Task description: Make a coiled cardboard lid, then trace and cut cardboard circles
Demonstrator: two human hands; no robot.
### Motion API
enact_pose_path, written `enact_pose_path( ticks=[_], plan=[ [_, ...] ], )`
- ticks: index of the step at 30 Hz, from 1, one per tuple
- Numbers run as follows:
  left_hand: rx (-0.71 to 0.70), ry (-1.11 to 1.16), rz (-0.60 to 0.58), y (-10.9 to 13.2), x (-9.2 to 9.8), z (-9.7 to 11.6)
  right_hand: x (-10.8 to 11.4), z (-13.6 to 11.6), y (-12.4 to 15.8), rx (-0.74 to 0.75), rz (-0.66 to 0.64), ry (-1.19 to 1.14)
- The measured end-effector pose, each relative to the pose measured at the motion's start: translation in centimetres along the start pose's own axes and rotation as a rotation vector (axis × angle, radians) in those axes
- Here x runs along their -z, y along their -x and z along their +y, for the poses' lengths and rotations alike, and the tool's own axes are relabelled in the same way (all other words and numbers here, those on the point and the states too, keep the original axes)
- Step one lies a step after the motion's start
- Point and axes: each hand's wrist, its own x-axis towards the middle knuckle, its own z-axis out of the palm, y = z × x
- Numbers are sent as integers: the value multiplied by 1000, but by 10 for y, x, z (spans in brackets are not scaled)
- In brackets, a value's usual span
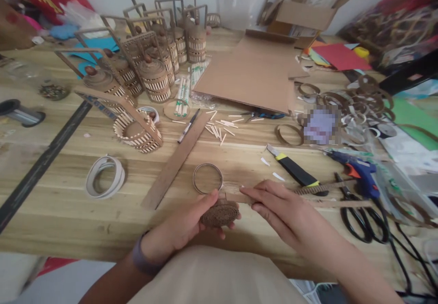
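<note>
- Holding disc [220, 215] above near surface [102, 222] in left grip [190, 219], curled around its edge; could uncoil it by slackening.
- Pinching strip [237, 197] in right grip [282, 208], nearly closed; could crease it by pulling unevenly.
- Could bump ring [207, 165], just beyond, by reaching forward.
- Could get cut on knife [296, 169] by brushing its blade.

An open lane of table [135, 215] is running from the left hand [190, 219] between the white coil [118, 177] and the flat cardboard strip [176, 160]. A thin ring [194, 180] is standing just ahead; the utility knife [297, 171], glue gun [363, 174] and scissors [367, 222] are obstructing the right hand's [282, 208] outer side, handled baskets [155, 82] the far left.
</note>
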Motion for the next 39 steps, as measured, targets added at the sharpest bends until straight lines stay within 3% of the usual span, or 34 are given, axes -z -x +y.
enact_pose_path(
  ticks=[6, 18, 24, 31, 35, 39],
  plan=[
    [-55, -102, -36, -2, -5, -1, -3, 0, 8, 11, -18, -10],
    [-151, -208, 24, 2, -30, -7, 4, 11, 16, 85, -1, -48],
    [-123, -273, 25, -1, -42, -4, 6, 14, 29, 74, 16, 1],
    [-158, -328, -4, -6, -43, -5, 7, 10, 33, 103, 6, 60],
    [-181, -312, 43, -7, -40, -9, 26, 7, 17, 140, -38, 94],
    [-105, -309, 37, -12, -41, -13, 56, -16, -44, 183, -114, 140]
  ],
)
